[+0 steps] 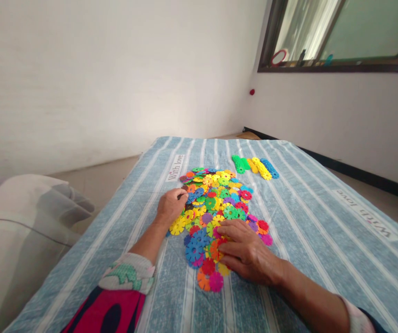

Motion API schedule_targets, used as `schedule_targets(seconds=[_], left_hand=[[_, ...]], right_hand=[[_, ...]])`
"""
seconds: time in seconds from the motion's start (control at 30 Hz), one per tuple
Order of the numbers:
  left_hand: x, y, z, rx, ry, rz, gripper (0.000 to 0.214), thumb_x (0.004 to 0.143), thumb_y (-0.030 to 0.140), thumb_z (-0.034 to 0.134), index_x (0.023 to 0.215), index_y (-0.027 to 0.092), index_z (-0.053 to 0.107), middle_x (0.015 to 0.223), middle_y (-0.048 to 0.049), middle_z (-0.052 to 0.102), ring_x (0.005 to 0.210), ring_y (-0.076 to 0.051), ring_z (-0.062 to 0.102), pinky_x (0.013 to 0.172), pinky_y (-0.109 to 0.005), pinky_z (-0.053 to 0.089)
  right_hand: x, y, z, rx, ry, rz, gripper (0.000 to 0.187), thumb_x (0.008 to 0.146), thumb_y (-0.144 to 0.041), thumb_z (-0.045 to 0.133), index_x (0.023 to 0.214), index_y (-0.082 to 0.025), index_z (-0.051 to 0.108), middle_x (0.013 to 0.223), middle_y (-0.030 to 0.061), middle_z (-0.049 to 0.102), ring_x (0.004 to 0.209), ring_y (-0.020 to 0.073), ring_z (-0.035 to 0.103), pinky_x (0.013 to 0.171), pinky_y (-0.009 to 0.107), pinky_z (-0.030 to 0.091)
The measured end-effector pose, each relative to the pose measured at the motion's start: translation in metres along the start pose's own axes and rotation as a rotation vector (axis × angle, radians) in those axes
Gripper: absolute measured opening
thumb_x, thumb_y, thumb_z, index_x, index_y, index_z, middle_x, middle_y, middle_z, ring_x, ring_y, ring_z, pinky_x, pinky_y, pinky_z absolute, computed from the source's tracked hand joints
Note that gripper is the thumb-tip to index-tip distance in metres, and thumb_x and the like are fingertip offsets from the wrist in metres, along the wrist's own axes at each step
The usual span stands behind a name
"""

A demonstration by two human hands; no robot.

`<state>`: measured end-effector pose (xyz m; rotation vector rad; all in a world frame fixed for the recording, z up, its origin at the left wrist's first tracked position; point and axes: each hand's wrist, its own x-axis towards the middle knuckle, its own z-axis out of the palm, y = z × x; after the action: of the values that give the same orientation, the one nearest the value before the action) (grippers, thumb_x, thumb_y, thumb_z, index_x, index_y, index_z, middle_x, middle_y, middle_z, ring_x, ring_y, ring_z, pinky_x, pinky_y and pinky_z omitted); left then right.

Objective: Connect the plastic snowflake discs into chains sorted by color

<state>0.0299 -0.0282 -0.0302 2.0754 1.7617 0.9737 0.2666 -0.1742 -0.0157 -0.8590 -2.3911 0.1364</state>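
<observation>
A heap of colourful notched plastic discs lies on the striped cloth. My left hand is at the heap's left edge, its fingers curled together against the discs. Whatever those fingers hold, if anything, is hidden. Over the near right part of the heap rests my right hand, palm down with fingers apart on orange and red discs. Beyond the heap lie joined rows of discs: a green group, a yellow row beside orange ones, and a blue row.
Blue-and-white striped cloth covers the table, with "With love" printed on it. At the left stands a pale, cloth-draped object. White walls rise behind, and a dark-framed window is at the upper right.
</observation>
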Motion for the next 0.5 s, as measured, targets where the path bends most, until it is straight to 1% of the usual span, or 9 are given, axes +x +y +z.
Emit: schedule_targets(seconds=[0.2,0.37,0.43,0.5], left_hand=[[-0.001,0.003,-0.002,-0.004,-0.002,-0.007,0.031,0.075,0.037,0.047,0.082,0.021,0.073,0.089,-0.0043,0.076,0.086,-0.021,0.068,0.081,-0.028,0.048],[-0.001,0.004,-0.002,0.017,-0.003,-0.019,0.03,0.075,0.036,0.048,0.083,0.022,0.074,0.091,-0.0036,0.077,0.088,-0.021,0.068,0.082,-0.028,0.048],[-0.001,0.004,-0.002,0.017,-0.007,-0.021,0.031,0.075,0.036,0.048,0.084,0.021,0.074,0.092,-0.0044,0.076,0.088,-0.021,0.068,0.082,-0.029,0.048],[-0.001,0.004,-0.002,0.015,-0.007,-0.021,0.032,0.075,0.036,0.047,0.084,0.021,0.074,0.093,-0.005,0.076,0.088,-0.021,0.068,0.082,-0.029,0.048]], right_hand=[[-0.005,0.009,-0.002,-0.011,0.039,0.032,0.013,0.088,-0.016,0.055,0.087,-0.019,0.068,0.115,0.0098,0.064,0.115,0.0246,0.054,0.098,0.045,0.045],[-0.012,0.018,-0.002,-0.01,0.086,0.049,0.022,0.082,-0.006,0.054,0.091,-0.02,0.069,0.12,0.0095,0.062,0.119,0.0245,0.052,0.1,0.045,0.044],[-0.012,0.018,-0.004,-0.012,0.086,0.058,0.024,0.08,-0.006,0.055,0.092,-0.02,0.069,0.121,0.0096,0.062,0.121,0.0251,0.052,0.101,0.046,0.044],[-0.012,0.016,-0.005,-0.01,0.075,0.061,0.019,0.081,-0.01,0.057,0.093,-0.02,0.069,0.121,0.0102,0.062,0.121,0.0262,0.052,0.1,0.046,0.044]])
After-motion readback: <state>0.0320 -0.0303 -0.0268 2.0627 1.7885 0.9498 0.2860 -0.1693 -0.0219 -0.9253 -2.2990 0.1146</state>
